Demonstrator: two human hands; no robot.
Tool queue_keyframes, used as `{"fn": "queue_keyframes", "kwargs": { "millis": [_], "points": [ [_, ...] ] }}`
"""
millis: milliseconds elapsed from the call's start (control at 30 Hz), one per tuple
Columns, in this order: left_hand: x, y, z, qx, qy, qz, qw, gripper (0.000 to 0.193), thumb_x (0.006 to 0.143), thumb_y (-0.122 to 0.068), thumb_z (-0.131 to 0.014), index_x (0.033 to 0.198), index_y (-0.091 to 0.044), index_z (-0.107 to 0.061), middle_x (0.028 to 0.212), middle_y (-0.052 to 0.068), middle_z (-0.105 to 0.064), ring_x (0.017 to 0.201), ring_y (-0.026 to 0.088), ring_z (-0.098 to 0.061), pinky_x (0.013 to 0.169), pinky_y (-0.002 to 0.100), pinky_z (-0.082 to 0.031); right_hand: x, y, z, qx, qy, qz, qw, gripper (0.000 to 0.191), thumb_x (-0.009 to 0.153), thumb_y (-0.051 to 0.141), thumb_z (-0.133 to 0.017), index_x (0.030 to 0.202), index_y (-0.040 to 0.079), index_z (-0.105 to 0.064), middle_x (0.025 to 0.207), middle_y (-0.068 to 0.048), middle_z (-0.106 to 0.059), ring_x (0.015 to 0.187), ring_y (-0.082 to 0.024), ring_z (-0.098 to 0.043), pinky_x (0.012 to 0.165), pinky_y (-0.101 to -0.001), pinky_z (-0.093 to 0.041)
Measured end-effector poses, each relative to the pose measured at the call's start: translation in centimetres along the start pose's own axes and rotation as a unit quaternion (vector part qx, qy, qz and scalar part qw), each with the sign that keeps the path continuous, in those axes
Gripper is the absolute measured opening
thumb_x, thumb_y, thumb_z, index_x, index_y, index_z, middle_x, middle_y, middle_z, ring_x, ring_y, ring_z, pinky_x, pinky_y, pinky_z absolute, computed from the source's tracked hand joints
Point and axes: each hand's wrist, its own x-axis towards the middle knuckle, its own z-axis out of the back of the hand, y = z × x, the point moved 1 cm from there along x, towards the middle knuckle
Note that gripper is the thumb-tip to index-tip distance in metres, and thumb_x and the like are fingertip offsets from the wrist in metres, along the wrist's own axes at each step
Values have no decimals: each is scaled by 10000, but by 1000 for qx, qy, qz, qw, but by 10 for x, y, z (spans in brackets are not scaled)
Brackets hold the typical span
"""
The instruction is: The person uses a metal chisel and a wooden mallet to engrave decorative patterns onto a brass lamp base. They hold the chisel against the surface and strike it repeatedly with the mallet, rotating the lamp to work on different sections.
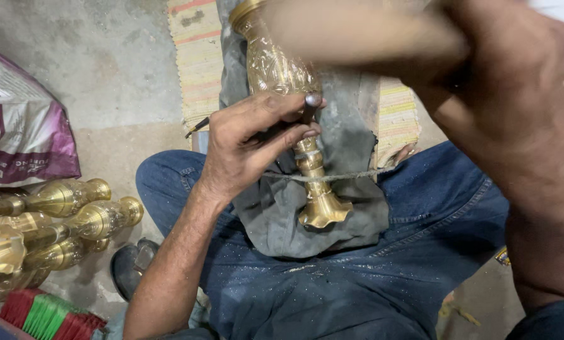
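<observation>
Item: engraved golden brass vase, long-necked with a flared scalloped foot, lying tilted across a grey cloth pad on the lap of a seated person in blue denim trousers; the foot points toward the wearer, the wide mouth away. A thin grey cord runs across the neck of the vase and over the cloth. Left hand: grip pressed together, fingers curled and pinching a slim dark metal punch tool, its top end showing between the fingertips, its tip set against the vase just under the bulge of the body. Right hand: raised above and to the right of the left grip, closed round the handle of a blurred wooden mallet that crosses over the mouth end of the vase; the head cannot be made out. Behind the left grip: a striped woven mat on a grey concrete floor. Left of the left forearm, well apart: a heap of similar golden brass vases, a purple and white plastic sack beyond them. Below the heap: a black shoe and a bundle of red and green strips.
</observation>
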Motion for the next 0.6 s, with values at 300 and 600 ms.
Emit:
{"fn": "queue_keyframes", "kwargs": {
  "millis": [300, 600],
  "points": [
    [-23, 8, -4, -124, -257, 32, 958, 262, 1062, -94, -785, 1289, -14, -681, 1119, 96, -770, 966, 160, -782, 858, 298, -680, 54, 18, -22, 136, 37, -61, 988, 689, 888, 400, -798, 1392, 34, -504, 1023, -173, -701, 901, -327, -703, 791, -452, -573],
    [-67, 2, -21, -125, -415, 173, 885, 298, 1027, -107, -714, 1283, 26, -641, 988, 108, -762, 870, 158, -753, 768, 284, -656, 107, 11, -98, 232, 215, -52, 947, 1166, 634, 716, -867, 1513, 110, -397, 1080, -265, -702, 991, -423, -715, 906, -542, -544]
  ]
}}
